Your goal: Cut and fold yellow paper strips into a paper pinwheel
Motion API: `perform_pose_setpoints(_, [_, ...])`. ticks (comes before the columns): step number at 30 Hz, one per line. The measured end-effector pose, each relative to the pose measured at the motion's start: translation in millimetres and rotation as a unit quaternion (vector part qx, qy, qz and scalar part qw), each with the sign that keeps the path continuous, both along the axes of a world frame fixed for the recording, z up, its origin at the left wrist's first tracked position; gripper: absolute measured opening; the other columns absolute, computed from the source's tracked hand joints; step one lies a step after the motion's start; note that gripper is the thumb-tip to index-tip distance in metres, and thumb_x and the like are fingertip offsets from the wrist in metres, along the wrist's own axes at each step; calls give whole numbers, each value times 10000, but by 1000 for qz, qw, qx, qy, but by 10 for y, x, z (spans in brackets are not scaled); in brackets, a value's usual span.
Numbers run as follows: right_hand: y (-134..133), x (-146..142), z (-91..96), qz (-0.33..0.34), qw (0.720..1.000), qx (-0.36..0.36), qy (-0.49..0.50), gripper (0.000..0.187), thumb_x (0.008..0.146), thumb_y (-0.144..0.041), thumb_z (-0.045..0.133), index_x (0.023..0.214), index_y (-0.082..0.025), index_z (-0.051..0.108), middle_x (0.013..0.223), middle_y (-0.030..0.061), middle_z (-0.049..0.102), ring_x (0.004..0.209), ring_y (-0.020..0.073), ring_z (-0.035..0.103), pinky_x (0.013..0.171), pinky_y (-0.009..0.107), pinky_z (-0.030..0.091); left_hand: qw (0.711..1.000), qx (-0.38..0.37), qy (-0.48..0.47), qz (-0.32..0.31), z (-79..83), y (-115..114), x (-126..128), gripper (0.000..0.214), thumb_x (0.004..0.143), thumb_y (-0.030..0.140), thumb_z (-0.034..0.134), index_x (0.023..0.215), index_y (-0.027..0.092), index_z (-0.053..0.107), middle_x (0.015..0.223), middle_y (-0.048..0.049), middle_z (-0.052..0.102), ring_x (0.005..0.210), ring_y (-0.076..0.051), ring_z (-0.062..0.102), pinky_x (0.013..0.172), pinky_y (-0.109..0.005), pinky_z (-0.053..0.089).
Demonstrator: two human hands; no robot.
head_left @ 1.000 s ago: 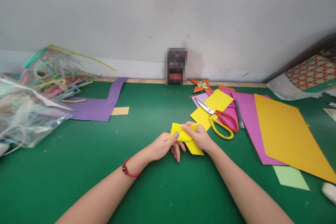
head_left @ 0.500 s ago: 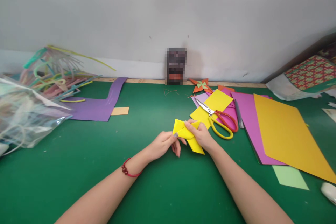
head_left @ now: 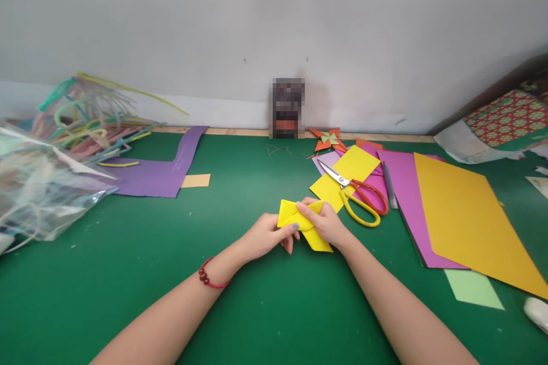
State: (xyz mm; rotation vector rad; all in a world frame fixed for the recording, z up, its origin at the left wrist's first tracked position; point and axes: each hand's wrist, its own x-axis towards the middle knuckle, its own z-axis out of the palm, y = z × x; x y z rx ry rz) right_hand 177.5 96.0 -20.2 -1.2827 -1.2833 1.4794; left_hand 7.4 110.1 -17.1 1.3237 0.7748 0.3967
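Note:
A folded piece of yellow paper (head_left: 287, 214) is held between my two hands over the green table. My left hand (head_left: 274, 234) grips its left part, the thumb pressed flat on top and the other fingers beneath. On the right side, my right hand (head_left: 327, 223) pinches the paper with the thumb on its upper face. A pointed flap hangs down between the hands towards me. Just beyond my right hand lie scissors (head_left: 363, 202) with one red and one yellow handle, resting partly on a flat yellow sheet (head_left: 357, 162).
Purple (head_left: 398, 182) and golden-yellow sheets (head_left: 471, 211) lie at right, a pen (head_left: 389, 185) beside them. An orange paper pinwheel shape (head_left: 327, 140) is at the back. At left are a plastic bag (head_left: 51, 188), pipe cleaners (head_left: 94, 131) and purple paper (head_left: 149, 177).
My left thumb has slid right across the folded paper, from its lower left edge towards the middle. The paper's left end has dipped and shifted slightly left.

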Motion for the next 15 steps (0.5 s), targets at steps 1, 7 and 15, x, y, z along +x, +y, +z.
perform_pose_setpoints(1, [-2,-1,0,0,1000,1,-2,431,740,-592,535,657,-170,508,571,-24,472,504,94,409,462,222,314,1000,1,16,-3,3,-3,3,404,772,529,518,663,143,565,450,19,581,443,-107,537,528,-222,426])
perform_pose_setpoints(7, [-11,-6,4,1,1000,14,8,415,745,-573,541,655,-169,511,585,-25,464,518,92,401,479,224,306,999,12,38,-8,5,-1,5,373,810,455,469,604,152,542,400,29,541,395,-104,505,498,-217,408])
perform_pose_setpoints(15, [-50,25,105,104,994,-19,-1,374,772,-521,544,693,-156,558,609,1,560,550,109,486,515,225,361,997,34,59,-47,84,10,-28,312,792,372,509,587,144,565,466,25,559,488,-95,512,552,-199,401])
